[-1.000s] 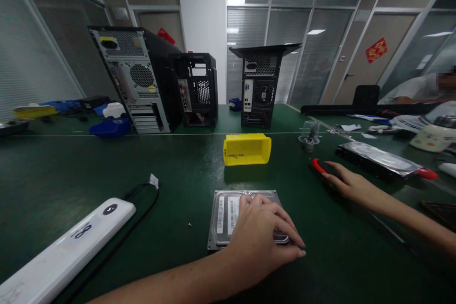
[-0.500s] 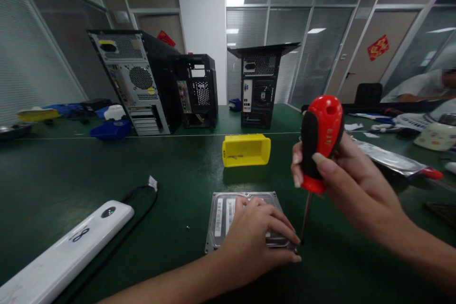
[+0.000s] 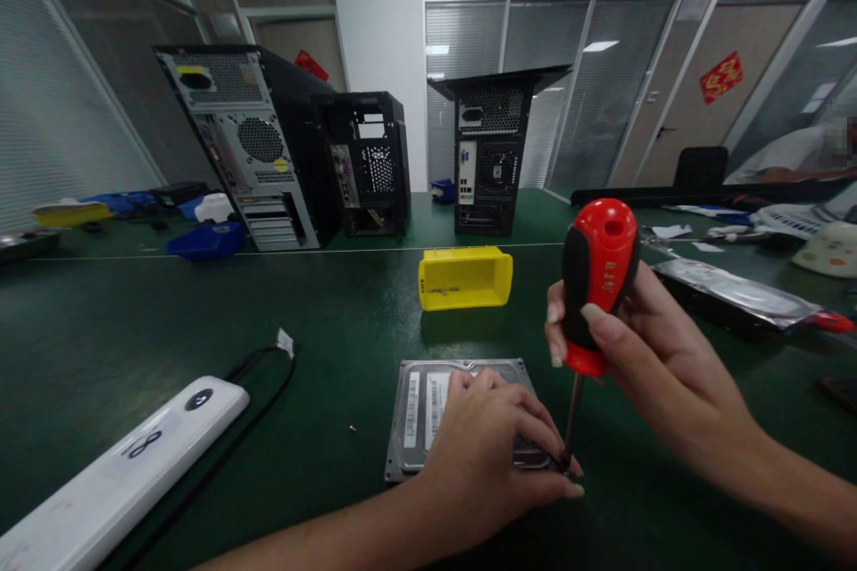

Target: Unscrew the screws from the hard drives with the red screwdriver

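our left hand (image 3: 492, 451) lay palm-down and unclenched on the hard drive (image 3: 428, 401), a flat rectangular metal slab with a dull silver lid and white barcode labels. the fingers spread across its right half, and the thumb and forefinger reached the corner where the tool's tip stood. our right hand (image 3: 646, 357) was clenched around the screwdriver (image 3: 598, 281), gripping its bulbous red handle with black rubbery panels. the handle stood nearly upright, and its thin steel shaft ran down to the drive's near right corner, just beside our left fingertips. the drive rested flat on the matte green table (image 3: 335, 330) under our left hand. beyond both hands sat a glossy yellow plastic bin (image 3: 465, 278), boxy and open-fronted. left of our left hand lay a tiny loose screw (image 3: 352, 428), and farther left a smooth white rounded bar (image 3: 113, 473) with a black cable (image 3: 258, 379).
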A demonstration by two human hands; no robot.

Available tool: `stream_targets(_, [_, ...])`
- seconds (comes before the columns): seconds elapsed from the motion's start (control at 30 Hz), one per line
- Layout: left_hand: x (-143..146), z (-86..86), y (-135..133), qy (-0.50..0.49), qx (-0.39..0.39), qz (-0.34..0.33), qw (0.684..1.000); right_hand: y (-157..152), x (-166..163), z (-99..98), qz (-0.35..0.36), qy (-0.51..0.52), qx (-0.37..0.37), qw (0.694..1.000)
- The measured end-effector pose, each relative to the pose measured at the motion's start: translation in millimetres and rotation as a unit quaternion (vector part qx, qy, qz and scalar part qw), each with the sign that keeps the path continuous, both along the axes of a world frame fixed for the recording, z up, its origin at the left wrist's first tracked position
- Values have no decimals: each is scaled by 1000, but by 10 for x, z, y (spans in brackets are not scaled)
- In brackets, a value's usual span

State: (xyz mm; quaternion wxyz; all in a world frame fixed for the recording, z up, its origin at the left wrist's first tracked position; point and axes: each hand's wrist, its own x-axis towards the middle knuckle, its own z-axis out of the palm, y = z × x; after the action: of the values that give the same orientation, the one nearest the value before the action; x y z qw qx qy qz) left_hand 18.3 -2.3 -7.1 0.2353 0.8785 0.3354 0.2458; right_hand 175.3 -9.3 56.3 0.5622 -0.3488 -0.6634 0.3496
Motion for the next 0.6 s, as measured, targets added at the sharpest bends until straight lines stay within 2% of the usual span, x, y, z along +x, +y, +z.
stream_targets(0.2, [12,17,-11,-2,-8,3,1000,-26,-8,1,-1,-25,31,999])
stream_targets(0.43, [33,-13,13,-10,-21,18,1000,-26,132,14,-41,-183,109,976])
stream_targets(0.6, [31,-20,-1,-15,-28,20,999,-37,135,30,-59,-178,115,975])
